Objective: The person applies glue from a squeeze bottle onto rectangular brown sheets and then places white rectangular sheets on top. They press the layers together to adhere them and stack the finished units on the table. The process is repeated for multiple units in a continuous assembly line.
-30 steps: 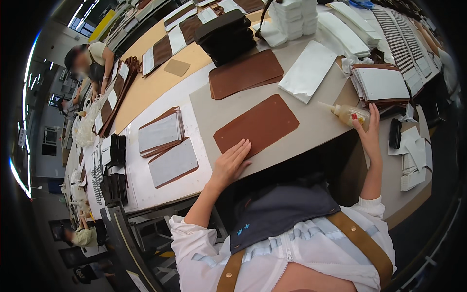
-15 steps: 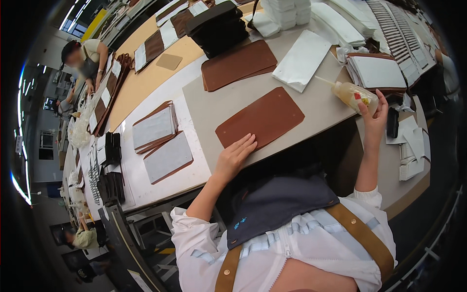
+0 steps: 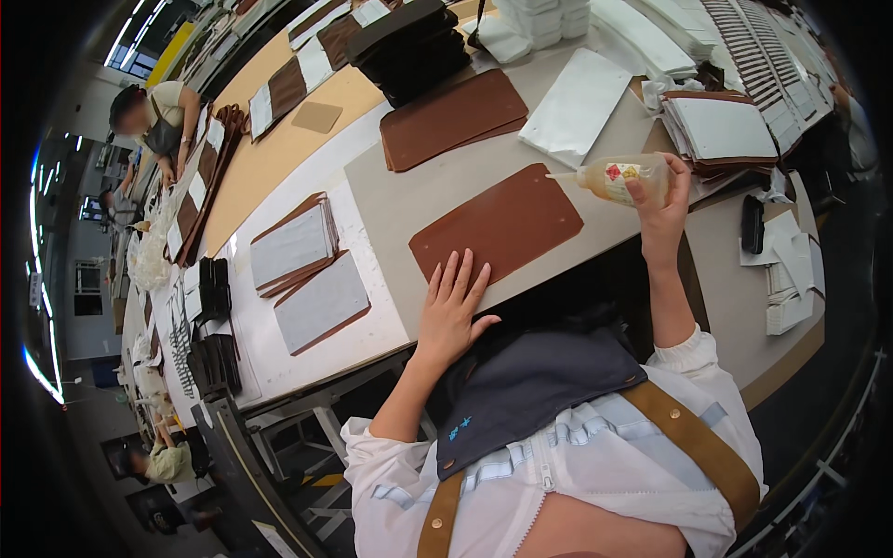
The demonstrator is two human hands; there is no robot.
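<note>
A brown leather panel (image 3: 502,223) with clipped corners lies flat on the grey board (image 3: 372,195) before me. My left hand (image 3: 451,307) rests with its fingers spread on the panel's near left edge. In my right hand (image 3: 662,200) is a translucent squeeze bottle (image 3: 619,179) with pale yellowish liquid inside. The bottle is tipped nearly level, and its thin nozzle points left at the panel's far right corner. Whether the tip touches the leather I cannot tell.
Beyond the panel lie stacked brown panels (image 3: 456,119), a black stack (image 3: 409,51) and white sheets (image 3: 577,107). Grey-faced brown pieces (image 3: 321,302) sit to the left. At right is a pile of white-faced pieces (image 3: 721,128). A co-worker (image 3: 167,121) leans over the table at far left.
My right hand has brought the bottle leftward, from beside the panel to its far right corner, and tipped it more level. My left hand's fingers have spread and its thumb now sticks out.
</note>
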